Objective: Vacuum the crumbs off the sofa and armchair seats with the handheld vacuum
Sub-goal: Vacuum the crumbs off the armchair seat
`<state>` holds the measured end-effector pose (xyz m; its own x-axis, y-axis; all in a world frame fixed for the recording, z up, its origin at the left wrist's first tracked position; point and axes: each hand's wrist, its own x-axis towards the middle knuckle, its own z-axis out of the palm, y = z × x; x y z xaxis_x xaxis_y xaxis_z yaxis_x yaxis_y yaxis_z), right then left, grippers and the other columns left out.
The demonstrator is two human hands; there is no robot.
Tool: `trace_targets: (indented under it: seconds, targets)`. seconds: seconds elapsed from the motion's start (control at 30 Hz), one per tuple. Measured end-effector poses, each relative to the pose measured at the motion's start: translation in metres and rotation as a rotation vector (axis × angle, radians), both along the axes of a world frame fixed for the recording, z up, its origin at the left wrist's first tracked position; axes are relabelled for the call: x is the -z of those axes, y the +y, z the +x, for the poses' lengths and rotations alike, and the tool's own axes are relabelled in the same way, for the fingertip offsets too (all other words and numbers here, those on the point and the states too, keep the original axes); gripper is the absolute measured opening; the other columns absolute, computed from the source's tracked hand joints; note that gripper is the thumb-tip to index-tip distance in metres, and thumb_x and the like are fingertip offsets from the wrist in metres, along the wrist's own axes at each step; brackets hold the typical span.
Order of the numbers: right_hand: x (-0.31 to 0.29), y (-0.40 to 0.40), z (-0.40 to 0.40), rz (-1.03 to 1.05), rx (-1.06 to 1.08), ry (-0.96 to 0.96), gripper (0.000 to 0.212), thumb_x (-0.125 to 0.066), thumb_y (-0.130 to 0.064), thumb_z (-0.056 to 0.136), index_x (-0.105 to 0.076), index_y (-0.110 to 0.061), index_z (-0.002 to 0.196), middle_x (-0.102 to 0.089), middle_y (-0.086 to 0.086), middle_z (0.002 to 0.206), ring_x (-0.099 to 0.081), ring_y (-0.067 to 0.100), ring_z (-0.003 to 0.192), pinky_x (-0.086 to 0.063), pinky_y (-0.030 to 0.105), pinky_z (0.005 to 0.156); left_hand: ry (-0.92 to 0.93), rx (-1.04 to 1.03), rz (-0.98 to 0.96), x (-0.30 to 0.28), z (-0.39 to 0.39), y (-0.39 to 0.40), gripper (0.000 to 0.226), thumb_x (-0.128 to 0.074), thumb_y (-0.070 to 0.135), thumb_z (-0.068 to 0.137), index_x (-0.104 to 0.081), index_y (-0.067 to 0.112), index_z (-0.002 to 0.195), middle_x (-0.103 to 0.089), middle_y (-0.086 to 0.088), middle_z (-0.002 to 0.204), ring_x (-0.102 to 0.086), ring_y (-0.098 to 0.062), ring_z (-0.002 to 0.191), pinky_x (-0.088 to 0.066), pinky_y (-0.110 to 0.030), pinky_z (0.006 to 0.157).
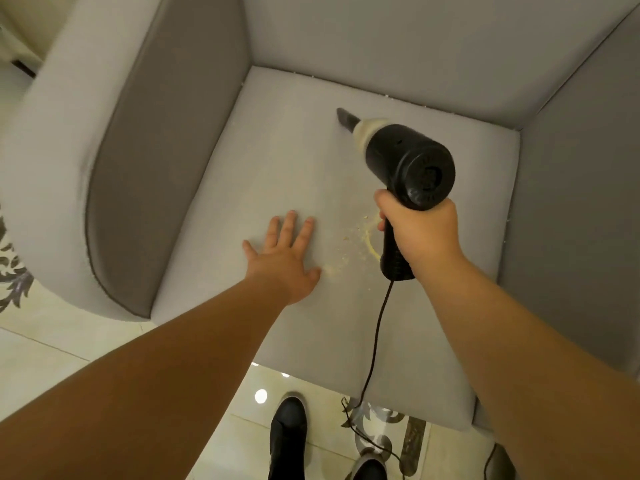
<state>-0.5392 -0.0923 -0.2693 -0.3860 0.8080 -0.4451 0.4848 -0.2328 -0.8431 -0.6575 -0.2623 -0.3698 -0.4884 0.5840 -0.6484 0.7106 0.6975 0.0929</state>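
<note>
Black vacuum gripped right; left flat.

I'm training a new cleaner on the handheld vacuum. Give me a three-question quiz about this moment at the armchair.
1. True or false: the vacuum's nozzle sits on the crumbs.
2. Which hand grips the handheld vacuum? A) left B) right
3. Fill in: the left hand lies flat on the seat cushion, just ____ of the crumbs.

Key: 1. False; the nozzle points toward the back of the seat, and the crumbs lie nearer the front, by the right hand. 2. B. 3. Left.
</note>
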Motion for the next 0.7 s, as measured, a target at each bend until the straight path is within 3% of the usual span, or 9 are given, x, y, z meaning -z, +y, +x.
trace_targets:
  seconds: [0.23,0.3,0.43,0.7]
  targets:
    - [0.004,-0.008,-0.060,-0.058,-0.113,0.044,0.009,-0.078,-0.024,0.087,-0.073,-0.018,0.083,-0.073,0.004,0.071,-0.072,0.023,0.075,-0.063,0.043,0.083,0.013,-0.114,-0.099,0.007,-0.054,-0.022,0.090,-0.035,0.073,0.096,0.027,0.047,0.155,0.038,0.009,0.164,0.029,-0.025,0.154,-0.007,-0.073,0.119]
    - [0.005,-0.009,-0.071,-0.023,-0.176,0.024,0.009,-0.079,-0.026,0.087,-0.074,-0.018,0.086,-0.075,0.008,0.075,-0.075,0.024,0.077,-0.063,0.035,0.076,-0.021,-0.121,-0.089,0.010,-0.059,-0.025,0.090,-0.037,0.071,0.097,0.028,0.049,0.154,0.038,0.009,0.164,0.028,-0.026,0.154,-0.010,-0.071,0.119]
    - [0.005,-0.001,-0.089,0.050,-0.136,-0.003,0.012,-0.079,-0.027,0.087,-0.075,-0.017,0.091,-0.077,0.009,0.079,-0.068,0.007,0.065,-0.051,0.012,0.056,-0.040,-0.123,-0.089,0.015,-0.058,-0.024,0.090,-0.036,0.072,0.096,0.030,0.049,0.152,0.040,0.010,0.162,0.031,-0.026,0.153,-0.009,-0.070,0.119]
    - [-0.006,-0.001,-0.127,0.015,-0.259,0.010,0.009,-0.077,-0.023,0.089,-0.069,-0.024,0.085,-0.072,0.001,0.076,-0.072,0.017,0.077,-0.059,0.032,0.077,-0.069,-0.122,-0.089,0.018,-0.065,-0.025,0.088,-0.033,0.073,0.096,0.029,0.048,0.154,0.041,0.009,0.162,0.032,-0.027,0.153,-0.008,-0.073,0.118]
